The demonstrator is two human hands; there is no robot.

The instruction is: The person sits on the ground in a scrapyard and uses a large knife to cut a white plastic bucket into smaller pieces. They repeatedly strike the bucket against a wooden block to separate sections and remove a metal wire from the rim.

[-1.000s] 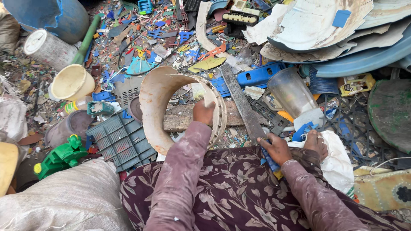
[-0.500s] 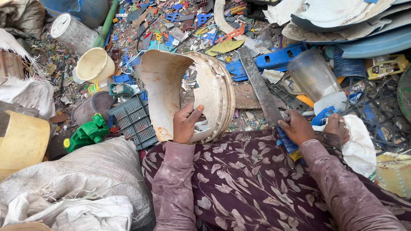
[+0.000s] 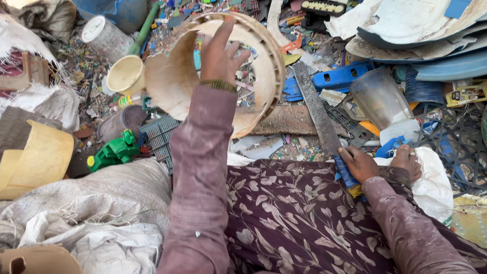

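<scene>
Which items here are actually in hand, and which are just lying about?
In hand:
left hand lifting the beige basket
right hand gripping the blade

Lying about:
green toy
clear jug
cream cup
blue bar

basket beige | toy green | cloth maroon, floral | crate blue | jug perhaps clear-grey

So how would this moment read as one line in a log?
left hand: lifting broken beige bucket | right hand: gripping long blade handle | setting: plastic scrap pile
</scene>
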